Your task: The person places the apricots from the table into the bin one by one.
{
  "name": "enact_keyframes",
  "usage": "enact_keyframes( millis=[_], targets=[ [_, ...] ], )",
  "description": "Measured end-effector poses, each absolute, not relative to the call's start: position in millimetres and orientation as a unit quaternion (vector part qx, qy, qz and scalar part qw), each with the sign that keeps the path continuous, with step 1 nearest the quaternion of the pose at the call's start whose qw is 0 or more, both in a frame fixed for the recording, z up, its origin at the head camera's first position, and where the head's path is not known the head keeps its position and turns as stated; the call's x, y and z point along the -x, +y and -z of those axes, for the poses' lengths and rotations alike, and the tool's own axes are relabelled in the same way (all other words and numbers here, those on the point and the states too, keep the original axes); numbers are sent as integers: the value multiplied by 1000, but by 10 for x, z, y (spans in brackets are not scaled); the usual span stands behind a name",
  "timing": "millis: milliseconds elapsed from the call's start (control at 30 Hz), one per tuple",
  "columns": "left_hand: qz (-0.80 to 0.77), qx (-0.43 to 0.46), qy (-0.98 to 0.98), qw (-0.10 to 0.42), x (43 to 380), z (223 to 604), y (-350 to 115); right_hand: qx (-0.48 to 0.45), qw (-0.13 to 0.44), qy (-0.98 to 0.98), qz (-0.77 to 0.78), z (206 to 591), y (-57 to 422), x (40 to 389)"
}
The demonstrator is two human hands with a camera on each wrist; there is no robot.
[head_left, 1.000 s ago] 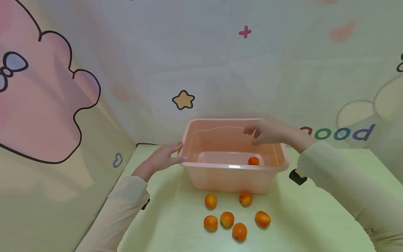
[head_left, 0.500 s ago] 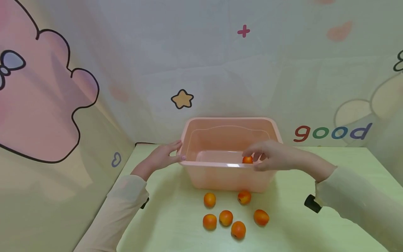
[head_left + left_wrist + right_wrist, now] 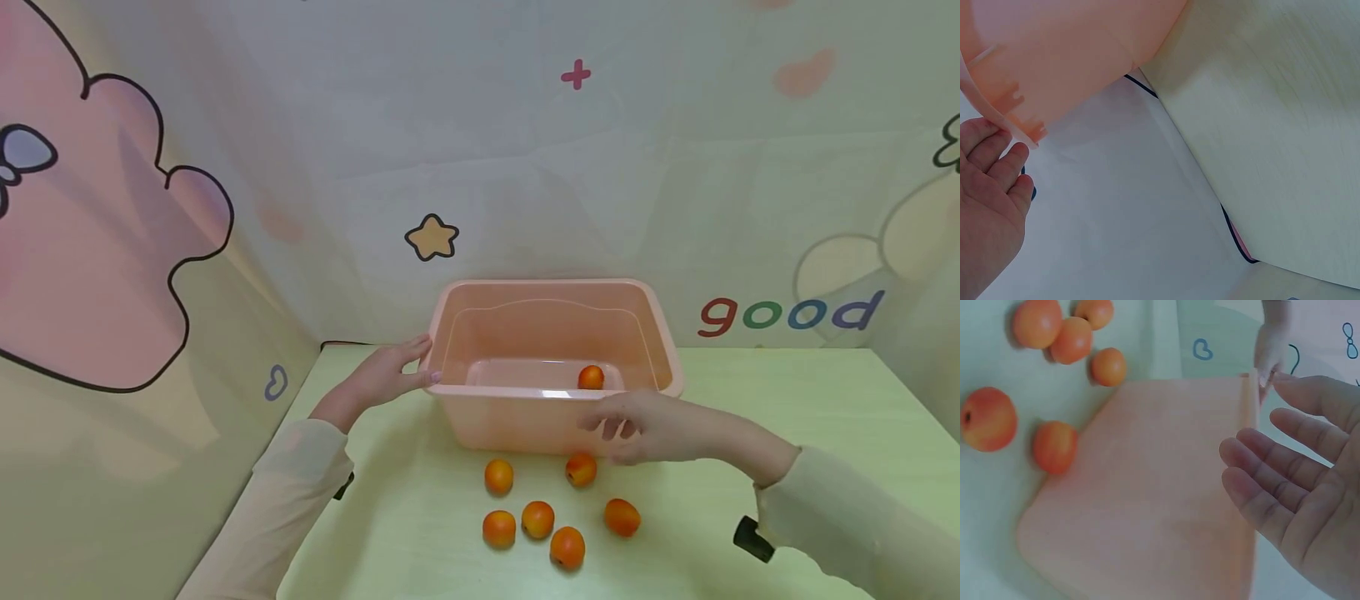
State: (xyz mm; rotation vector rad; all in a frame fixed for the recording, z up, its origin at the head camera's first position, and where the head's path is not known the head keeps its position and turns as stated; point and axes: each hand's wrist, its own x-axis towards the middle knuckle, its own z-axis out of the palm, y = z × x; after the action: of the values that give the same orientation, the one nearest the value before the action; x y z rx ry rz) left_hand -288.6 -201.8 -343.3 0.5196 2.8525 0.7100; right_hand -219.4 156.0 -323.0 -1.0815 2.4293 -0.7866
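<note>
A pink plastic tub (image 3: 547, 421) stands on the table, and one small orange-red fruit (image 3: 591, 377) lies on its floor toward the right. My left hand (image 3: 378, 377) touches the tub's left rim, its fingers fairly straight; in the left wrist view the fingertips (image 3: 1013, 153) meet the rim from outside. In front of the tub's front wall is my right hand (image 3: 648, 427), fingers spread and loosely bent with nothing in them. Nearest below it are an orange-red fruit (image 3: 581, 470) close to the tub and another fruit (image 3: 622, 517) farther right.
Several more orange-red fruits, among them one fruit (image 3: 498, 529) at the left, lie on the pale green table (image 3: 787, 417) before the tub. A printed cloth (image 3: 510, 208) hangs right behind the tub, with another cloth wall (image 3: 210, 367) at the left.
My right hand came down from above the tub, passed into its opening, then moved out over the front wall. The fruit inside shifted slightly left. My left hand stayed at the rim.
</note>
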Motion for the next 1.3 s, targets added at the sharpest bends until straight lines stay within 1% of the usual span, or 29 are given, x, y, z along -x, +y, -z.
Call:
enact_keyframes(
  millis=[300,433,633,833,1067,1300],
  targets=[
    [-228,-181,954,74,2884,3427,-2013,338,249,858,296,3594,1598,2169],
    [-231,-185,952,72,2883,3431,-2015,331,258,857,300,3752,1613,2186],
    [-237,-190,950,69,2894,3444,-2025,303,261,869,293,3948,1635,2207],
    [-233,-182,952,73,2903,3448,-2031,307,261,871,283,4142,1639,2214],
    [-232,-186,952,69,2896,3452,-2029,336,219,887,227,4336,1622,2179],
    [-230,-191,952,70,2896,3450,-2031,331,220,891,220,4434,1641,2153]
  ],
)
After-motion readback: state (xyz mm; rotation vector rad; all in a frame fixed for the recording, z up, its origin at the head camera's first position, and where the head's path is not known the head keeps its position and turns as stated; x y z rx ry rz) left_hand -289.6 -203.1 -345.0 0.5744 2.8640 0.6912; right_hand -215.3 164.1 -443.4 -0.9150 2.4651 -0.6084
